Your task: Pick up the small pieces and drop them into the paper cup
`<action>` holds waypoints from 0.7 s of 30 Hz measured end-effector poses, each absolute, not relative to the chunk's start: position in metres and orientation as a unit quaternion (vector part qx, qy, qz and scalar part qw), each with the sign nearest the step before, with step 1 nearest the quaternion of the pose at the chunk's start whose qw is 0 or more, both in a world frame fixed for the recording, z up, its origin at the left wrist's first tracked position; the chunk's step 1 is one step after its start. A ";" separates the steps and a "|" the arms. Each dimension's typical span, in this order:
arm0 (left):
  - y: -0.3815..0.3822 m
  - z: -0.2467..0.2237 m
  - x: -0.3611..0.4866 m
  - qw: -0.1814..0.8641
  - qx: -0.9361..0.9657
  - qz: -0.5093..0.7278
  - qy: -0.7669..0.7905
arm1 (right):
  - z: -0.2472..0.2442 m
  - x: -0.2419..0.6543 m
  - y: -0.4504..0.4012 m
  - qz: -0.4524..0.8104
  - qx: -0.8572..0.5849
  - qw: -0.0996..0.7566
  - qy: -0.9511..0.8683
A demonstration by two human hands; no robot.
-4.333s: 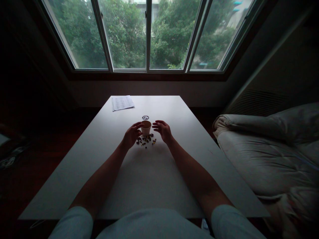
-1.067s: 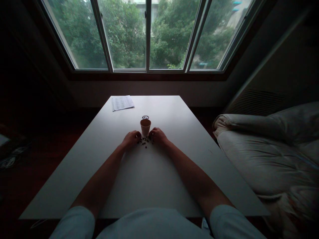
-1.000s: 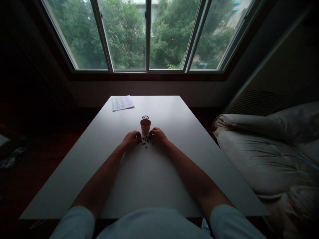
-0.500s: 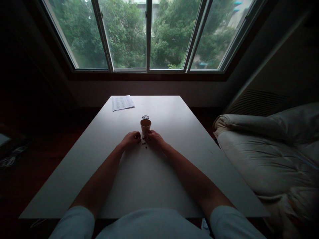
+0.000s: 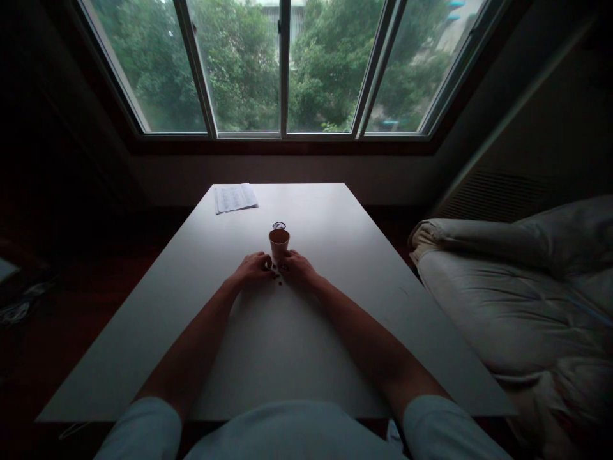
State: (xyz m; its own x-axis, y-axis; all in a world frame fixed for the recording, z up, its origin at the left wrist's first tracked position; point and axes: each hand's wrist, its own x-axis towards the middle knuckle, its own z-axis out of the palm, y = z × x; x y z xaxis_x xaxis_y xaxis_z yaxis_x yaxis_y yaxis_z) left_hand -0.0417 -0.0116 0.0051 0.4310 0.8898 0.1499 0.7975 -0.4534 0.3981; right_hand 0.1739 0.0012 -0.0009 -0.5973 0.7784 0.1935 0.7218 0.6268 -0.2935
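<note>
A tapered paper cup (image 5: 279, 241) stands upright, its open mouth showing a brown inside. Just in front of it, several small dark bean-like pieces (image 5: 280, 283) lie loose on the table. My left hand (image 5: 253, 266) is curled at the left of these pieces, fingertips bent down among them; whatever they pinch is too small to make out. My right hand (image 5: 299, 267) rests by the cup's lower right side with its fingers curled in, and what they hold is hidden. Whether it touches the cup I cannot tell.
The white table (image 5: 287, 351) reaches toward the window. Behind the cup lies a small round item with a dark rim (image 5: 278, 225). Printed sheets (image 5: 236, 198) are at the far left corner. A padded sofa or mattress (image 5: 488, 306) stands along the right.
My left hand has shifted slightly right and its fingertips now reach in over the small dark pieces, covering some. My right hand and the cup have barely moved.
</note>
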 end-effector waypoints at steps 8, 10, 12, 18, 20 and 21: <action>-0.014 0.008 -0.041 0.144 0.843 0.184 0.485 | 0.000 0.175 0.001 0.090 -0.414 0.172 -0.889; -0.015 0.008 -0.041 0.150 0.844 0.180 0.482 | 0.000 0.175 0.002 0.094 -0.418 0.170 -0.888; -0.016 0.009 -0.040 0.158 0.845 0.175 0.480 | 0.000 0.176 0.002 0.098 -0.422 0.168 -0.886; -0.016 0.009 -0.040 0.168 0.838 0.179 0.488 | 0.000 0.177 0.001 0.098 -0.421 0.164 -0.887; -0.016 0.008 -0.040 0.169 0.836 0.183 0.489 | 0.001 0.176 0.002 0.097 -0.423 0.160 -0.887; -0.015 0.007 -0.040 0.169 0.835 0.186 0.490 | 0.000 0.176 0.002 0.097 -0.423 0.159 -0.887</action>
State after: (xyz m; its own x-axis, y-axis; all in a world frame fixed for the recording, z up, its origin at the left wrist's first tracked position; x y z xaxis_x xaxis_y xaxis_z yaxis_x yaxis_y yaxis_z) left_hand -0.0402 -0.0149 0.0068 0.4507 0.8808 0.1451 0.7548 -0.4628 0.4648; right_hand 0.1763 0.0019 0.0005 -0.5912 0.7812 0.2003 0.7197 0.6231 -0.3062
